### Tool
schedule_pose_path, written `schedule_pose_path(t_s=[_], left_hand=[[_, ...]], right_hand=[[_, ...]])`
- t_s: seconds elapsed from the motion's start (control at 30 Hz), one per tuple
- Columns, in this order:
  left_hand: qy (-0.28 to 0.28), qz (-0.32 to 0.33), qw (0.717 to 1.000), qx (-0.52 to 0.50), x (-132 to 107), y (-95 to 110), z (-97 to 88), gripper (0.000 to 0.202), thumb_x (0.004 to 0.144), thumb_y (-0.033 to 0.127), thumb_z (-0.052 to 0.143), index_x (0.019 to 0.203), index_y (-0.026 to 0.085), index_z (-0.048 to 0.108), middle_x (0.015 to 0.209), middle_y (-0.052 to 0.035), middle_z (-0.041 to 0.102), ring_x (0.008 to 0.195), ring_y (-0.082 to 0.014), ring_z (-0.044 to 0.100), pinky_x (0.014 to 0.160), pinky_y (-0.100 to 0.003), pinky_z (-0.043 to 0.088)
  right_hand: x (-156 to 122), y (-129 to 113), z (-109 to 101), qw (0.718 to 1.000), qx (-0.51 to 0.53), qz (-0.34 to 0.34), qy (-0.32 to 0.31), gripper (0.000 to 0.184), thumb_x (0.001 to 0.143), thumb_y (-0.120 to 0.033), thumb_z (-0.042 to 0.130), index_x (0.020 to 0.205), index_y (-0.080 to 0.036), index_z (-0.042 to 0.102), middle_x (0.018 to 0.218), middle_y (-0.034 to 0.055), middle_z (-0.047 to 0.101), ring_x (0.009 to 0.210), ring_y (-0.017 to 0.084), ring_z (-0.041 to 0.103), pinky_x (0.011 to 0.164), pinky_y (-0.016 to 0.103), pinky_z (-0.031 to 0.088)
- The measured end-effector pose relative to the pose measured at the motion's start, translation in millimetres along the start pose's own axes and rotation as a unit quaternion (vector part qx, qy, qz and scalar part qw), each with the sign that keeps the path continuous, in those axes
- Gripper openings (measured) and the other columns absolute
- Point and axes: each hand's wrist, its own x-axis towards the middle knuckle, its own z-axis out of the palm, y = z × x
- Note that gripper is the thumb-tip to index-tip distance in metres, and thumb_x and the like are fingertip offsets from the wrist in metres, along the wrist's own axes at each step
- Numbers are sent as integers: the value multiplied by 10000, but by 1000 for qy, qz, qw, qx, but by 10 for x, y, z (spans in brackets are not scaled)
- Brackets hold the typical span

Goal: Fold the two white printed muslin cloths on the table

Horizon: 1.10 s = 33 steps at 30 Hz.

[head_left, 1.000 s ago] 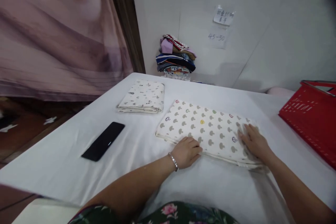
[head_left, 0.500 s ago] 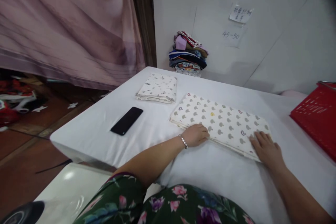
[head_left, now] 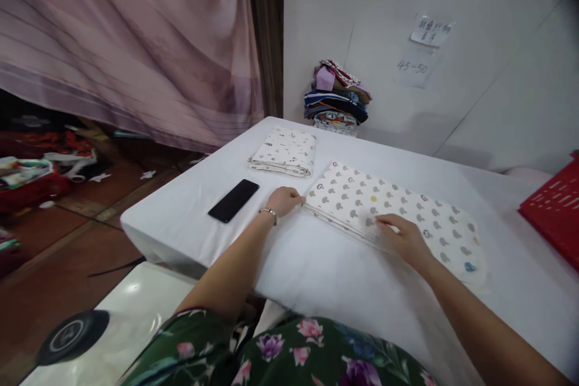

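Worktop [head_left: 316, 265]: white cover, fills the lower right of the view. Pink curtain [head_left: 136, 42] at 10 o'clock.

Mushroom-print folded cloth [head_left: 407, 217]: lies flat at worktop centre, long axis running 10 to 4 o'clock.

Red basket [head_left: 552, 217] at 3 o'clock, well apart from the cloth. Stack of folded fabrics [head_left: 337, 99] at 12 o'clock, against the wall. Smaller folded cloth [head_left: 284, 152] at 11 o'clock. Black phone [head_left: 234, 200] at 9 o'clock, screen dark.

Right hand [head_left: 402, 238]: palm down on the cloth's near edge, grip released, fingers spread.

Left hand [head_left: 283, 200]: fingertips at the cloth's 9 o'clock end, loosely curled. Cannot tell whether its grip pinches the edge. Bracelet [head_left: 269, 211] on that wrist.
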Motion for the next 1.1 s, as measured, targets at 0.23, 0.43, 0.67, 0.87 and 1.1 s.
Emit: schedule_pose_path(t_s=[0.23,0.43,0.67,0.87,1.1], left_hand=[[-52,2,998,-25,-47,-50,75,367,705,532,532,669,197,677,621,4,617,579,-137,524,509,-239,341],[-82,29,995,-55,-11,-142,60,236,711,344,542,791,206,715,778,0,692,742,-153,596,636,-224,405],[-75,24,997,-28,27,-131,114,284,763,375,496,794,202,718,784,-18,692,745,-162,596,639,-237,409],[-42,-17,999,-17,-2,-54,160,219,744,327,526,784,213,708,792,-23,688,739,-167,593,624,-245,402],[-19,-38,999,-34,15,-38,169,200,735,286,532,792,190,697,844,-36,693,772,-167,602,649,-241,431]], right_hand=[[651,-952,841,989,18,-108,-104,165,821,-246,497,894,-219,643,870,20,626,819,150,548,736,266,415],[847,-1042,1214,981,-96,-109,-125,130,783,-313,586,821,-190,604,856,35,576,847,169,497,687,256,343],[888,-979,1293,986,-67,-77,-130,94,796,-293,570,795,-199,580,808,9,567,779,142,493,647,242,325],[874,-973,1263,993,1,-36,-112,110,813,-289,540,767,-204,591,782,-2,580,718,136,503,636,248,346],[801,-1014,1316,991,-31,-98,-85,83,830,-236,512,807,-201,584,820,15,561,796,151,502,707,259,363]])
